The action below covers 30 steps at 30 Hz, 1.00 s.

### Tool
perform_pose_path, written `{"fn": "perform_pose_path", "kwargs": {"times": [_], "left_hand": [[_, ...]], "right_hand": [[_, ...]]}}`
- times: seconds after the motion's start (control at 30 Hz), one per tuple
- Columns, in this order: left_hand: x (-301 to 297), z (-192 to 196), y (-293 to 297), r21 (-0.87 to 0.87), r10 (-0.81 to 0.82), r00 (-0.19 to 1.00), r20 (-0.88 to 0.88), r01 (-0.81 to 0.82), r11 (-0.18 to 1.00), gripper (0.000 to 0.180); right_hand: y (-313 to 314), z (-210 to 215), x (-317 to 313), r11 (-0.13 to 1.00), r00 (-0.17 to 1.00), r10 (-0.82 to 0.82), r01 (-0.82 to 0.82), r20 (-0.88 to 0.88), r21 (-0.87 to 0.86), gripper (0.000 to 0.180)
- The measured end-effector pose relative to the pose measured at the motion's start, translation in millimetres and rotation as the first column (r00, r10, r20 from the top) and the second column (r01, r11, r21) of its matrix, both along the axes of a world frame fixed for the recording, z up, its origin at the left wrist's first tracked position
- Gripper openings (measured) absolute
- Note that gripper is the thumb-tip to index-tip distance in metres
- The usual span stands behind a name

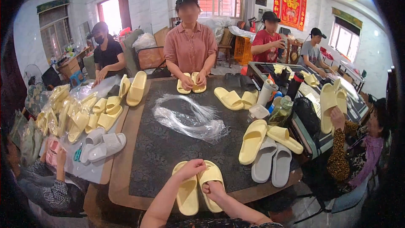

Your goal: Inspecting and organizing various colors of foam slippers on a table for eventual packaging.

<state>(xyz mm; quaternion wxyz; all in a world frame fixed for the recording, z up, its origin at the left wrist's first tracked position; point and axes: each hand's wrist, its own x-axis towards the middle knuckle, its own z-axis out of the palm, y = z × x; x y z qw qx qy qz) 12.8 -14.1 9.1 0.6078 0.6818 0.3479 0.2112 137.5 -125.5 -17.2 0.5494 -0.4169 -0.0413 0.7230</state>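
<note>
A pair of pale yellow slide slippers lies side by side at the table's near edge, toes away from me: the left slipper (188, 198) and the right slipper (213, 172). My left hand (192, 169) is over the left slipper's strap, its closed fingertips at the inner edge of the right one's strap. Fingers curled, my right hand (214, 188) rests at the foot opening of the right slipper, just behind its strap. Whatever thin thing either hand pinches is too small to make out. Beyond them lies a loose bundle of clear plastic strands (190, 120).
Grey slippers (282, 165) and yellow slippers (253, 141) lie to the right, near bottles (282, 110). Bagged yellow slippers (78, 122) pile up on the left table. Across from me a person (192, 46) handles another yellow pair; several other people work around.
</note>
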Motion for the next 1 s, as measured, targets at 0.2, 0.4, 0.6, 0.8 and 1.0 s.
{"fn": "perform_pose_path", "kwargs": {"times": [0.2, 0.4, 0.6, 0.8, 1.0], "left_hand": [[2, -10, 4, 0.013, 0.031, 0.999, 0.033, -0.032, 0.999, 0.014], [-1, -3, 9, 0.031, 0.064, 0.998, -0.016, -0.064, 0.997, 0.022], [-1, -10, 7, 0.025, 0.123, 0.992, -0.006, -0.123, 0.992, 0.023], [-2, -2, 1, 0.025, 0.197, 0.980, -0.029, -0.196, 0.980, 0.022], [-6, -10, 4, -0.175, 0.497, 0.853, 0.160, -0.471, 0.864, 0.015]], "right_hand": [[-4, -6, 0, 0.995, 0.999, 0.006, -0.010, 0.045, 0.099, 0.011], [-9, -5, -1, 0.985, 0.991, 0.013, -0.035, 0.131, 0.169, 0.005], [-14, -5, 17, 0.957, 0.966, 0.125, -0.178, 0.224, 0.231, 0.008], [-16, 17, 29, 0.891, 0.845, 0.331, -0.427, 0.419, 0.158, 0.021], [-4, 65, 55, 0.717, 0.437, 0.423, -0.697, 0.794, 0.002, 0.033]]}}
